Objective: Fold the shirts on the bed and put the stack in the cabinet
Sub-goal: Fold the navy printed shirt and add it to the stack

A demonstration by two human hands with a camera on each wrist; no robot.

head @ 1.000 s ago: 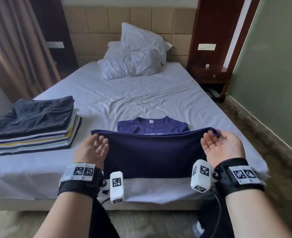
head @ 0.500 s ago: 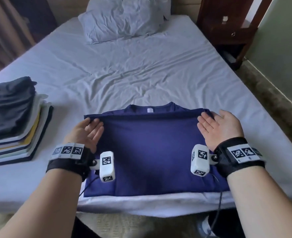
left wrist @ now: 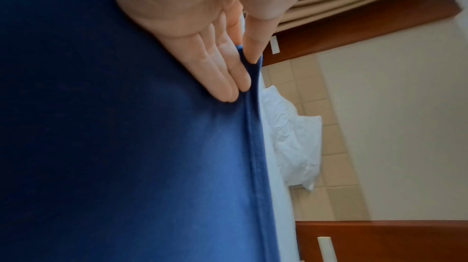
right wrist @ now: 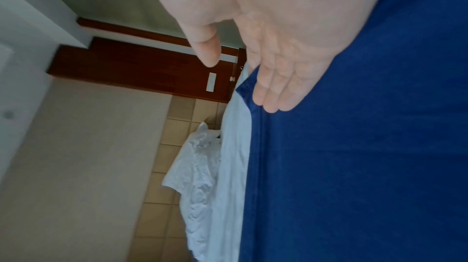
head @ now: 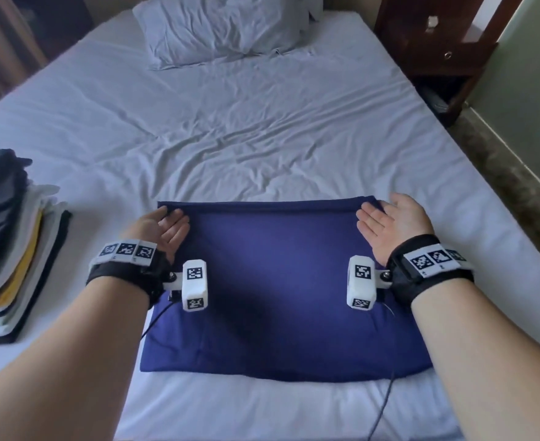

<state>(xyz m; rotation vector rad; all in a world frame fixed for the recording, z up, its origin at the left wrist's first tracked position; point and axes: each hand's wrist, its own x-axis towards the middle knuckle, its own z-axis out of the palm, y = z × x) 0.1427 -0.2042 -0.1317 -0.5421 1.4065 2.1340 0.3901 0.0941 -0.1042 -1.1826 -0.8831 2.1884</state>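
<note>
At your far left the stack of folded shirts (head: 11, 249) sits on the bed (head: 262, 122), well apart from the piece you are working on. Your left hand (head: 159, 232) has the far left corner of the navy shirt (head: 278, 281) nipped between thumb and fingers, the fingers nearly straight along the hem. The shirt itself lies flat near the bed's near edge, folded in half, its far edge neat and square. Your right hand (head: 389, 227) is at the far right corner, palm up and fingers straight, thumb well clear of the cloth; it looks to have let go, fingertips just touching the hem. Judging by this, you are finishing the fold on this shirt. Next, release the left corner, smooth the top, then slide both hands under and lift it across onto the stack without letting the layers slip; the cabinet trip comes after
</note>
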